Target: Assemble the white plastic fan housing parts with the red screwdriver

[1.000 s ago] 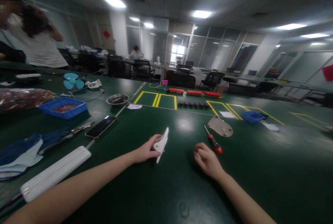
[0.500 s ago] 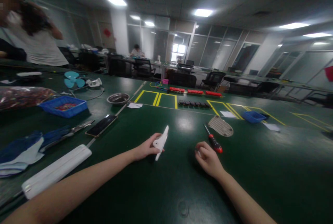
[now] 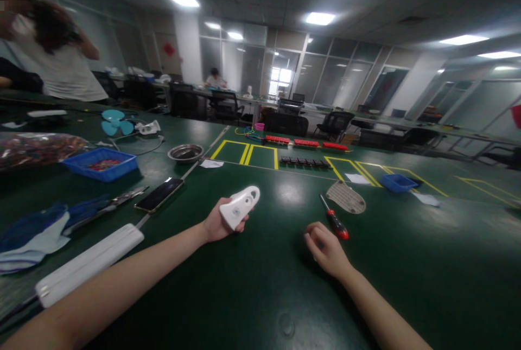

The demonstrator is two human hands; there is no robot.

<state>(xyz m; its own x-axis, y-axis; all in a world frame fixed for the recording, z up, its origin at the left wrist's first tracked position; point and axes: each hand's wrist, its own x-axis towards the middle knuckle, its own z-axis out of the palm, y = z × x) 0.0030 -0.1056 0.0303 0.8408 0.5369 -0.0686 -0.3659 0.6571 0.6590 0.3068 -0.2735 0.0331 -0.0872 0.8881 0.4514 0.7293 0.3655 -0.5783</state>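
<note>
My left hand point(image 3: 216, 223) is closed around a small white plastic housing point(image 3: 239, 207) with a round hole at its far end, held just above the green table point(image 3: 260, 285) with its broad face turned toward me. My right hand point(image 3: 325, 249) rests on the table to the right with the fingers curled; whether anything is in them is hidden. A red-handled screwdriver point(image 3: 334, 221) lies just beyond its fingertips. A flat beige perforated plate point(image 3: 347, 198) lies past the screwdriver.
At the left lie a long white bar point(image 3: 87, 263), blue-and-white gloves point(image 3: 36, 230), a phone point(image 3: 159, 194), a blue tray point(image 3: 100, 164) and a metal bowl point(image 3: 185, 152). A small blue bin point(image 3: 398, 182) and red parts point(image 3: 305, 143) sit farther back. A person point(image 3: 52, 51) stands at far left.
My left hand has lifted the white housing and turned it from edge-on to broad face toward me. My right hand has barely moved.
</note>
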